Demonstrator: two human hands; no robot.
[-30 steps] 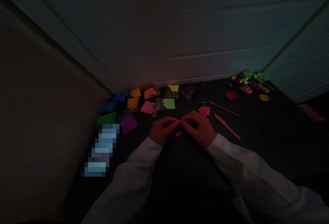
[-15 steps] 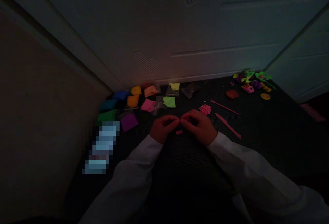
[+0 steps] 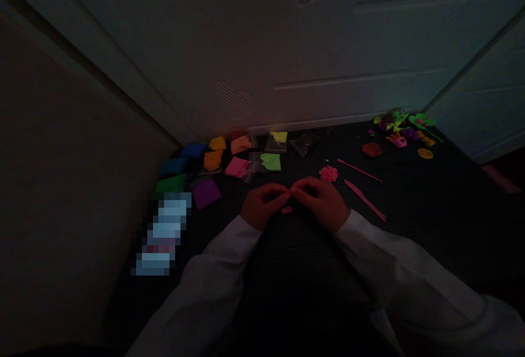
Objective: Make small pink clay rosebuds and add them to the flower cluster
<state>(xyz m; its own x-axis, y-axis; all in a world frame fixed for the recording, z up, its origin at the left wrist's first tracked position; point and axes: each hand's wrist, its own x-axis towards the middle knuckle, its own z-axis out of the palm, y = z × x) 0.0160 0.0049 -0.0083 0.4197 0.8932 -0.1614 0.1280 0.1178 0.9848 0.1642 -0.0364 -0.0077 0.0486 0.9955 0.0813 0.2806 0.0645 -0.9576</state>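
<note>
My left hand (image 3: pixel 264 204) and my right hand (image 3: pixel 320 203) meet at the fingertips over the dark table. Both are closed in a pinch, thumb against fingers. Whatever lies between the tips is too small and dim to make out. Just below the fingertips, small flat pink clay pieces (image 3: pixel 286 210) rest on the table. Beyond my right hand sits a round pink clay flower (image 3: pixel 328 174) with many small petals. To its right lie a thin pink modelling stick (image 3: pixel 360 170) and a pink clay knife (image 3: pixel 365 200).
Bags of coloured clay, among them a purple one (image 3: pixel 206 193) and a light green one (image 3: pixel 270 162), line the back left. A blurred-out bright screen (image 3: pixel 164 234) lies at the left. Finished clay figures (image 3: pixel 404 127) and a red lump (image 3: pixel 371 150) stand back right, before a pale wall (image 3: pixel 262 45).
My hands stay together at the fingertips, with only a slight shift of the thumbs and fingers. Nothing on the table has visibly moved.
</note>
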